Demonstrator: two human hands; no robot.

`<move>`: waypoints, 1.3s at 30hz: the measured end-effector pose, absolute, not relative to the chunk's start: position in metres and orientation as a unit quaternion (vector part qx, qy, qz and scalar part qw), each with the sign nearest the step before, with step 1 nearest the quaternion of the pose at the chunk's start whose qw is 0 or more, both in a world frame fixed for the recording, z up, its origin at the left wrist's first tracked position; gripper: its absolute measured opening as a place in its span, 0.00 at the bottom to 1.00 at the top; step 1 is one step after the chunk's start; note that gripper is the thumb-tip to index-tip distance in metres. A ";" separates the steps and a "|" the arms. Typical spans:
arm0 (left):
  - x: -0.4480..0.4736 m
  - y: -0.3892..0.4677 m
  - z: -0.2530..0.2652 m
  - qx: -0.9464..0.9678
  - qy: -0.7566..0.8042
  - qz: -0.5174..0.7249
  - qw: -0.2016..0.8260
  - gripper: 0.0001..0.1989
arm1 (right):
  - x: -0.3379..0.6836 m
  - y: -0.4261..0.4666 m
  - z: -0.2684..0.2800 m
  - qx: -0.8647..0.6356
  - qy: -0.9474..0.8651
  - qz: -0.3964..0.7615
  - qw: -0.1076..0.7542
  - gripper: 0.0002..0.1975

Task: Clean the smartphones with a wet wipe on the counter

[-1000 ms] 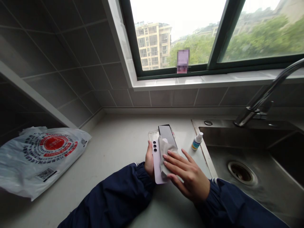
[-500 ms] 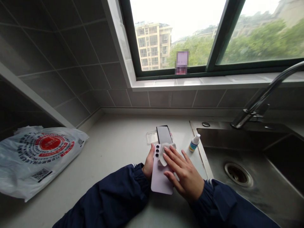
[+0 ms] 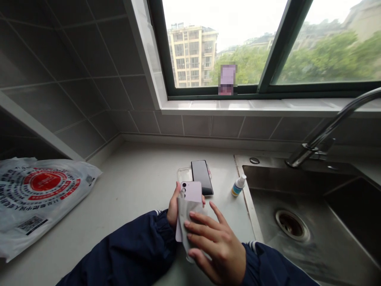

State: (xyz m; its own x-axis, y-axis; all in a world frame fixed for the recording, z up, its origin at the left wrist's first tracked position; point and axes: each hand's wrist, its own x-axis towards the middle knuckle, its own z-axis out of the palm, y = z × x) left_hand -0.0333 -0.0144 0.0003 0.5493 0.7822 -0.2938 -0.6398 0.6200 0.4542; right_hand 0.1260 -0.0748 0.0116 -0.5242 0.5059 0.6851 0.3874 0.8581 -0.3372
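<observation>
My left hand [image 3: 172,206] is closed round a pale lilac smartphone [image 3: 193,190], back side up, its camera lenses at the top left corner. Fingertips show past the phone's right edge. Over the lower part of the phone lies a thin grey-white cloth [image 3: 187,208]. My right hand [image 3: 218,242] has hold of the cloth, its fingers slightly spread and pressing it against the phone's back. Just beyond, a second, dark-screened phone [image 3: 202,176] rests on the counter, partly over a clear phone case [image 3: 183,174]. A small white-capped spray bottle [image 3: 238,186] stands to the right.
A steel sink [image 3: 256,222] with a tall curved faucet [image 3: 318,139] borders the counter [image 3: 133,171] on the right. At far left lies a white plastic bag [image 3: 44,198] with red and black print. A tiled wall and window sill [image 3: 238,105] run along the back.
My right hand and the cloth have moved down the phone's back, and the cloth now spreads over its lower part. The phone has shifted slightly left; the view has turned a little right.
</observation>
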 end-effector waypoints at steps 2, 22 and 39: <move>-0.035 -0.014 0.000 0.173 0.233 0.407 0.866 0.44 | 0.125 -0.075 0.012 -0.242 -0.875 0.076 0.413 0.09; -0.035 -0.016 0.004 0.169 0.237 0.434 0.852 0.43 | 0.124 -0.071 0.009 -0.241 -0.868 0.081 0.426 0.08; -0.034 -0.013 0.004 0.163 0.251 0.477 0.826 0.43 | 0.128 -0.071 0.022 -0.239 -0.877 0.064 0.412 0.08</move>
